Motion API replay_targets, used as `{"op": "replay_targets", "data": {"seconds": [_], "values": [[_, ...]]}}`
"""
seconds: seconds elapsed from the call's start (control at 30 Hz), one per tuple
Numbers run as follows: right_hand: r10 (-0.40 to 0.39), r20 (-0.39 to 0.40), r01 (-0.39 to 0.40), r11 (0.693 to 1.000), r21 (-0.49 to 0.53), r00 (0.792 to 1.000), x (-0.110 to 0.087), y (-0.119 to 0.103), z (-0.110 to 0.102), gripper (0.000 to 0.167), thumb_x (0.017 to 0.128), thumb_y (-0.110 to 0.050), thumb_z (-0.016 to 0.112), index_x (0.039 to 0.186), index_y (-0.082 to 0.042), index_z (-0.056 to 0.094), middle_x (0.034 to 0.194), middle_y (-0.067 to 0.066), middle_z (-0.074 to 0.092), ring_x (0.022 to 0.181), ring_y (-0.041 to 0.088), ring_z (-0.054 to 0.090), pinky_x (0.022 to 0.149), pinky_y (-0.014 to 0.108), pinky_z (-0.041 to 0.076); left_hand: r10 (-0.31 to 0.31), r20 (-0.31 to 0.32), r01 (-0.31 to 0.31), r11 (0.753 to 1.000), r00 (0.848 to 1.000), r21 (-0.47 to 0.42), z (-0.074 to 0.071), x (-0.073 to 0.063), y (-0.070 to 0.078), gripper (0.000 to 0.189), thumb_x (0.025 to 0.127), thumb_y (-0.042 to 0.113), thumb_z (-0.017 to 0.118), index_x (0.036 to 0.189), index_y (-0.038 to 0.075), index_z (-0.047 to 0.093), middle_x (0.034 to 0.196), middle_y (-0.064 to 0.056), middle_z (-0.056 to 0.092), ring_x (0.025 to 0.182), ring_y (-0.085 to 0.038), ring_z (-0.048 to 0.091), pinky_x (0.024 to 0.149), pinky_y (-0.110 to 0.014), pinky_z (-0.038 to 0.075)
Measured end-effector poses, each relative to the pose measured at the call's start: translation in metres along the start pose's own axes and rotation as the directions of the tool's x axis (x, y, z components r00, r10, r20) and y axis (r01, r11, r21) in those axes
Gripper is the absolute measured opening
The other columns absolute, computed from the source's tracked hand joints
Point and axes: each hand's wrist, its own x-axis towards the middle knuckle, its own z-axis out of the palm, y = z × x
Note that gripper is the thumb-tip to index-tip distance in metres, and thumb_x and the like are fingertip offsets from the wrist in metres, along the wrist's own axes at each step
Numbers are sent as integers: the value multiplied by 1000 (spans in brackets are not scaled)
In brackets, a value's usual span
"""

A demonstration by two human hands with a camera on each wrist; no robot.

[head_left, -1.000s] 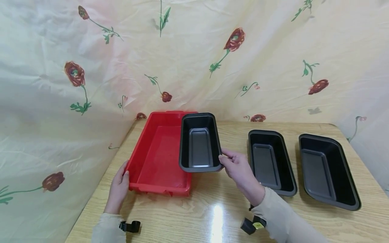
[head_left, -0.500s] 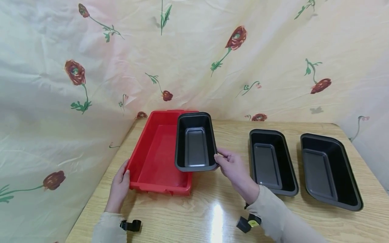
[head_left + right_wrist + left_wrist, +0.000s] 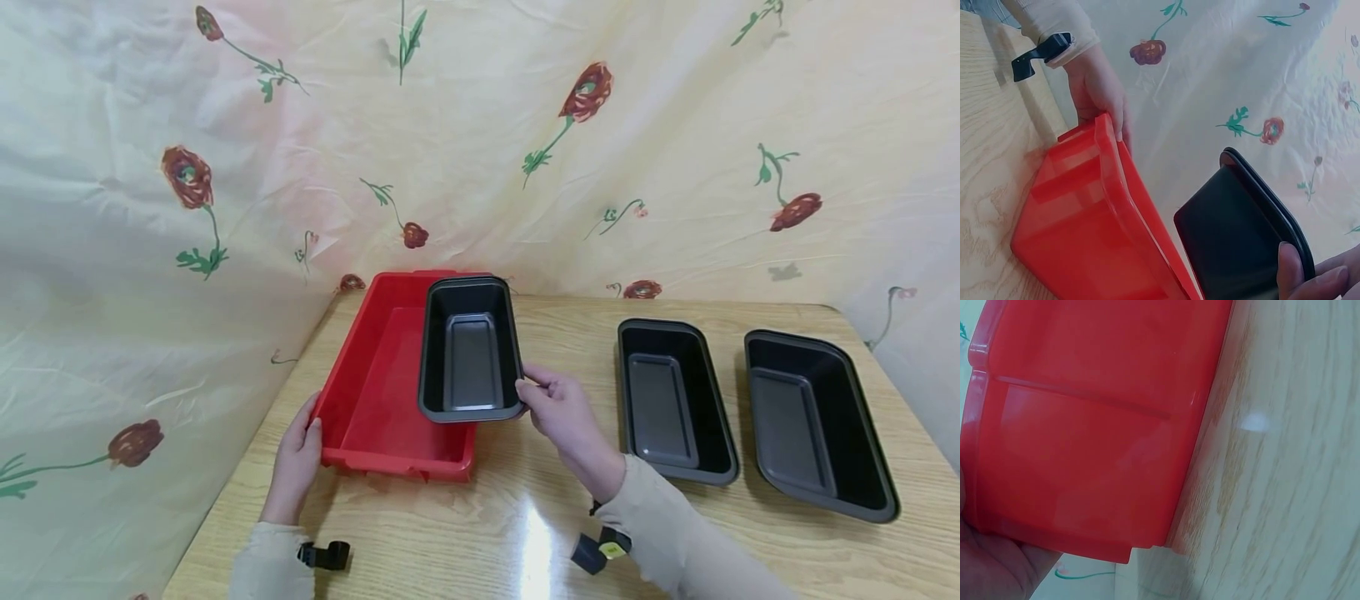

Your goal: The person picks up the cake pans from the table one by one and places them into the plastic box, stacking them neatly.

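Note:
My right hand pinches the near right corner of a black loaf pan, thumb over the rim. The pan hangs over the right part of a red plastic tray, raised above it, as the right wrist view shows. With my left hand I grip the tray's near left edge; in the right wrist view the left thumb lies over the red rim. Seen from the left wrist, the tray's outer wall fills most of the picture, and the left hand shows partly at the lower left corner.
Two more black loaf pans, a nearer one and an outer one, stand side by side on the right of the wooden table. A flowered cloth hangs behind the table and along its left side.
The right hand has carried the loaf pan leftward, farther over the red tray. My left hand keeps its grip on the tray's edge. The two pans on the right stay put.

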Motion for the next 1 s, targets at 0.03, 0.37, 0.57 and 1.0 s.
{"op": "replay_targets", "data": {"seconds": [0.03, 0.37, 0.57, 1.0], "values": [[-2, 3, 2, 1000, 0, 1000, 0, 1, 1, 39, 98, -3, 50, 136, 9, 50, 83, 11, 71, 46, 5, 39, 42, 17, 22, 0, 1, 0, 1000, 1000, -2, 0, 0, 0, 50, 106, 11, 31, 155, 11, 24, 156, -16, 28, 133, -33, 37, 108, -42, 36], [5, 6, -5, 1000, -5, 1000, 4, 4, 12, 37, 97, -2, 51, 133, 5, 56, 81, 13, 70, 43, 9, 39, 42, 18, 30, 6, -4, -6, 1000, 1000, -8, 1, 0, 1, 50, 106, 10, 32, 155, 11, 25, 155, -17, 29, 132, -34, 38, 108, -49, 36], [19, -3, -19, 1000, 14, 1000, 6, 6, 19, 37, 97, -2, 52, 133, 4, 57, 78, 14, 70, 43, 11, 42, 42, 18, 33, 1, -1, -1, 1000, 1000, -6, 0, -1, 1, 50, 106, 11, 31, 155, 11, 24, 155, -17, 29, 133, -34, 37, 108, -49, 34], [50, 33, -50, 999, 18, 998, 13, 9, 31, 37, 99, -4, 51, 136, 0, 56, 82, 18, 70, 45, 12, 47, 43, 19, 35, 16, -4, -16, 1000, 1000, 9, 0, 0, 0, 49, 106, 12, 32, 155, 10, 26, 155, -16, 30, 132, -32, 37, 105, -39, 37]]}}
